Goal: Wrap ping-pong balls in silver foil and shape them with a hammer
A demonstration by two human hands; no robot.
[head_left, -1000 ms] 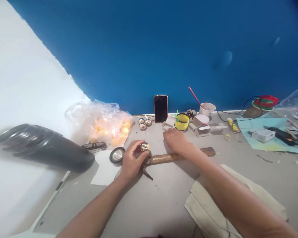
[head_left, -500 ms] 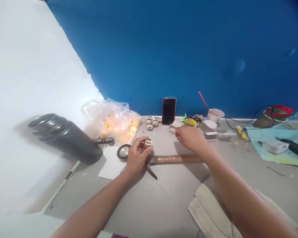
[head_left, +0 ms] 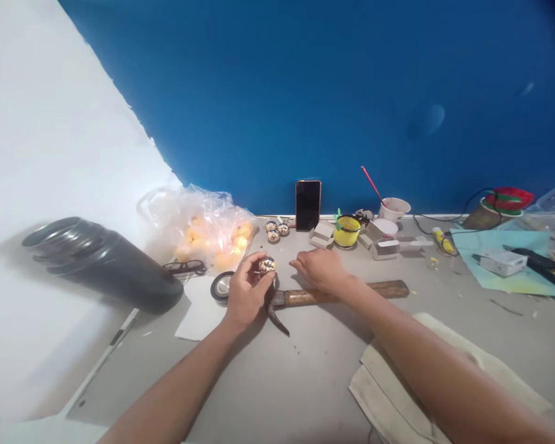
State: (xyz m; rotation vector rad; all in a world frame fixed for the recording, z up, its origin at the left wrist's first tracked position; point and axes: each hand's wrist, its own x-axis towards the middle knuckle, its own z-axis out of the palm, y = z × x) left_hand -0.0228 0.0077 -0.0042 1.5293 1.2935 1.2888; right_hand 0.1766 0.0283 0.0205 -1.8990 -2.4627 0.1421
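My left hand [head_left: 247, 293] grips a small ball studded with shiny pieces [head_left: 267, 265] between thumb and fingers, just above the head of a hammer [head_left: 305, 298]. The hammer lies sideways, its wooden handle pointing right beneath my right wrist. My right hand [head_left: 317, 266] hovers over the handle with its fingertips pinched; whatever they hold is too small to make out. Several similar studded balls [head_left: 272, 236] sit near the wall. A roll of black tape [head_left: 219, 287] rests beside my left hand, partly hidden by it.
A dark bottle [head_left: 106, 265], glasses [head_left: 187, 267] and a plastic bag of yellow pieces [head_left: 213, 237] are on the left. Behind stand a phone [head_left: 308, 206], a yellow pot [head_left: 346, 233], small boxes [head_left: 321, 235] and a cup [head_left: 394, 209]. Cloth [head_left: 398, 394] lies front right.
My right hand has moved left and down from near the small boxes toward the ball in my left hand. The view has shifted slightly; my left hand still grips the ball.
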